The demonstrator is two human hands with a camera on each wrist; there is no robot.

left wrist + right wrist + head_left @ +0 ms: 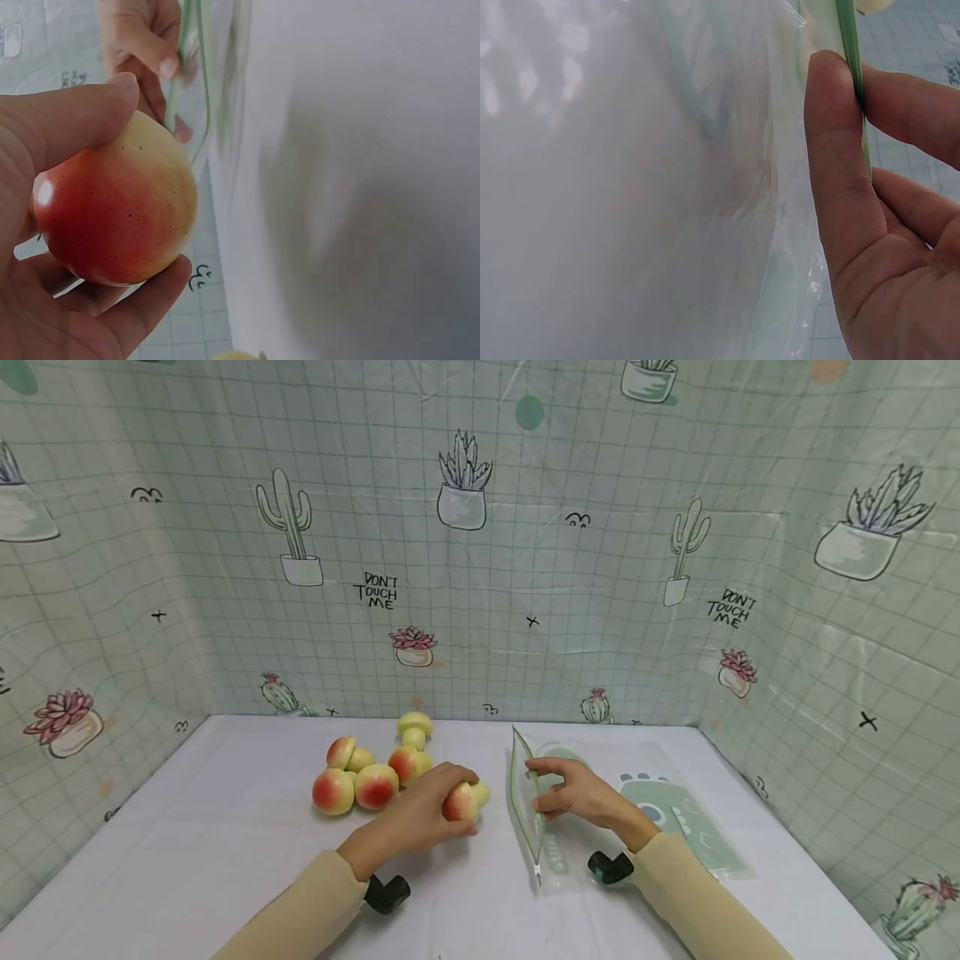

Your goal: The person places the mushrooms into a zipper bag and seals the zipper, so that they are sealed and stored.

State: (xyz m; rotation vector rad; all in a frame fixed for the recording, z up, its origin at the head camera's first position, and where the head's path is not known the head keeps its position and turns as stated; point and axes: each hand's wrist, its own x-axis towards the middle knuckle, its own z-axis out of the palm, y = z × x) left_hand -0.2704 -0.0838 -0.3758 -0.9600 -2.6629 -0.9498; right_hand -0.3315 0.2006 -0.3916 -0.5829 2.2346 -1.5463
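Both hands working over the white table (247, 885), near the centre of the frame.

Left hand (420, 814): gripping one red-and-yellow mushroom (459, 803) (possibly a toy), thumb and fingers round the cap. The pale end points right, towards the bag; mushroom and bag are apart in the head view.

Right hand (573, 793): pinching the near rim of the clear bag (716, 847), right of centre. Right wrist view confirms the green edge (849, 37) between thumb and fingers. Bag lies largely flat across the right of the table, green print showing; its mouth is parted, with the other side of the rim bowed to the left.

Done, as far as I can see: bag mouth apart and held, one mushroom in hand. No mushroom visible inside the bag, so I judge that none is packed.

Left: the held mushroom is outside the bag, and a loose group of mushrooms (333, 792) lies left of centre, some touching. I count at least five; the left arm may hide more. My estimate: an early stage, bag ready, filling not yet begun.
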